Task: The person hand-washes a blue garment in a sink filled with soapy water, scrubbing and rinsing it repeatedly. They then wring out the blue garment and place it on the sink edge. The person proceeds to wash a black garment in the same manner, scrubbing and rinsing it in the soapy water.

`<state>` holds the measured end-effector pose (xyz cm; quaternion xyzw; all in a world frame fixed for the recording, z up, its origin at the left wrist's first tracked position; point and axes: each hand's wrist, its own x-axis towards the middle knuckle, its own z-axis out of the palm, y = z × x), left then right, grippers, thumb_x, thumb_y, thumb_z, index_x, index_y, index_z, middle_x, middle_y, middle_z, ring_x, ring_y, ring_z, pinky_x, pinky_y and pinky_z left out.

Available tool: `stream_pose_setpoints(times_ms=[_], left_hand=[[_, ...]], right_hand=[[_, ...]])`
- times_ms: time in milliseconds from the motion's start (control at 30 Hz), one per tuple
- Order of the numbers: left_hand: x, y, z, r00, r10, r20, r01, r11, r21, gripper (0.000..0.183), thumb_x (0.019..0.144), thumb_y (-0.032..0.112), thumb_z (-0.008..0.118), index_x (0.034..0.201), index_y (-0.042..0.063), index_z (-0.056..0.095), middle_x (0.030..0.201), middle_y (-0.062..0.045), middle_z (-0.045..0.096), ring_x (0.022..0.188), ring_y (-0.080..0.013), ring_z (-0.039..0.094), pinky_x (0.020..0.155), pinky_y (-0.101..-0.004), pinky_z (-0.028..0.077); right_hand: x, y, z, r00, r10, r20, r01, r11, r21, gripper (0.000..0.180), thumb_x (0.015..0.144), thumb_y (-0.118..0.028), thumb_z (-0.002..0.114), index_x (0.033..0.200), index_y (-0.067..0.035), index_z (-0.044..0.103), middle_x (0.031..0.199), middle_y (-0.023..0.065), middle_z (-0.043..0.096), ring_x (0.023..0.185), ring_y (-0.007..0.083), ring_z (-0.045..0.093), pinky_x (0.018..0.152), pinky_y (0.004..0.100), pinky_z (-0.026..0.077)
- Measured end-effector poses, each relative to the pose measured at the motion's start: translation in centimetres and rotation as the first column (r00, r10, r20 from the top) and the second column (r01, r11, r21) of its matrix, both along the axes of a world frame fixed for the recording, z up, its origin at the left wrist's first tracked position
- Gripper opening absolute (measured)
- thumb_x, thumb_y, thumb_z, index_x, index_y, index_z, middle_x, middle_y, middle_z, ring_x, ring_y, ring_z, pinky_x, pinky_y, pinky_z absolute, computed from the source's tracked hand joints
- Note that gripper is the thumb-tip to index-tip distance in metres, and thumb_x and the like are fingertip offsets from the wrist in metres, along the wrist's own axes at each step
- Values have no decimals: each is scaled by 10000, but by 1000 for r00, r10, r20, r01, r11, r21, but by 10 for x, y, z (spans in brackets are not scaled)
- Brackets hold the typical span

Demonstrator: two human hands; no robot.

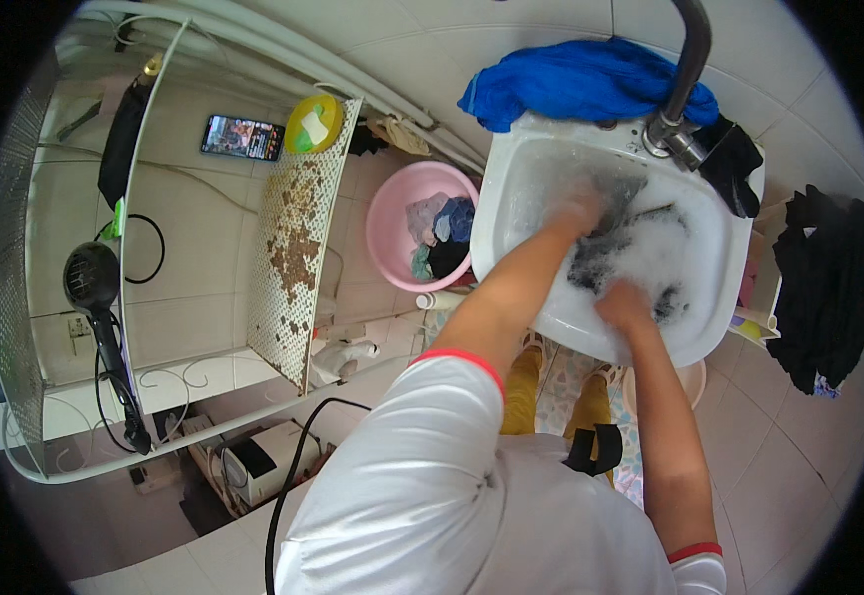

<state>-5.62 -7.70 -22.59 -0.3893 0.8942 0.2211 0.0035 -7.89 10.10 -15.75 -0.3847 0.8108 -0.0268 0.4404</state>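
Observation:
Both my hands are down in a white washbasin [502, 216] that holds sudsy water and dark wet cloth [588, 264]. My left hand [579, 204], blurred, is at the cloth in the upper middle of the basin; its fingers cannot be made out. Lower down, my right hand [625, 303] rests at the foam by the near side, its fingertips hidden in suds and cloth. A bunched blue cloth [565, 82] lies over the basin's back edge. Behind the right part of the basin stands a metal faucet [673, 134], with a black cloth [729, 167] draped beside it.
Left of the basin is a pink tub [383, 238] of small clothes. Farther left, a rusty perforated metal rack [298, 260] has a phone [243, 138], a yellow soap dish [296, 111] and a black hair dryer [93, 279] about it. Black clothing [822, 282] hangs at the right.

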Motion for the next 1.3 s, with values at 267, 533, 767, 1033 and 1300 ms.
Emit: stream_pose_setpoints(times_ms=[267, 533, 767, 1033, 1300], left_hand=[[64, 35, 85, 931, 242, -273, -13, 770, 638, 611, 771, 418, 578, 1303, 181, 394, 1305, -181, 385, 1203, -341, 349, 989, -430, 286], [25, 46, 60, 937, -100, 336, 89, 995, 51, 626, 772, 431, 570, 1242, 40, 438, 1275, -239, 395, 1230, -359, 318, 986, -474, 285], [-8, -35, -15, 922, -37, 386, 8, 997, 78, 378, 841, 290, 485, 1128, 49, 533, 1018, -145, 587, 952, -287, 556, 846, -398, 409], [58, 19, 95, 931, -36, -362, 252, 783, 569, 421, 792, 274, 580, 1179, 116, 527, 1214, -174, 475, 1077, -306, 476, 925, -394, 365], [42, 50, 16, 990, -93, 108, 117, 964, -240, 453, 781, 384, 579, 1141, 111, 559, 1303, -203, 393, 1178, -338, 397, 960, -436, 328]], right_hand=[[-2, -7, -18, 993, 77, -86, -82, 995, -54, 280, 691, -156, 521, 880, 9, 645, 963, 210, 615, 919, 331, 596, 821, 384, 457], [-3, 3, 10, 995, 81, -52, -86, 992, -91, 309, 699, -136, 489, 947, -7, 624, 991, 192, 609, 945, 318, 584, 821, 390, 449], [5, 3, 4, 999, 37, -26, -40, 990, -137, 303, 689, -134, 487, 920, -9, 639, 975, 188, 618, 936, 311, 591, 802, 388, 458], [-4, -3, 12, 999, 44, 11, -44, 997, -64, 302, 689, -138, 486, 907, -16, 654, 967, 174, 627, 939, 294, 596, 815, 374, 458], [3, 6, 5, 999, 18, -47, -26, 983, -180, 304, 715, -148, 485, 925, -1, 649, 959, 164, 631, 952, 281, 592, 816, 364, 462]])
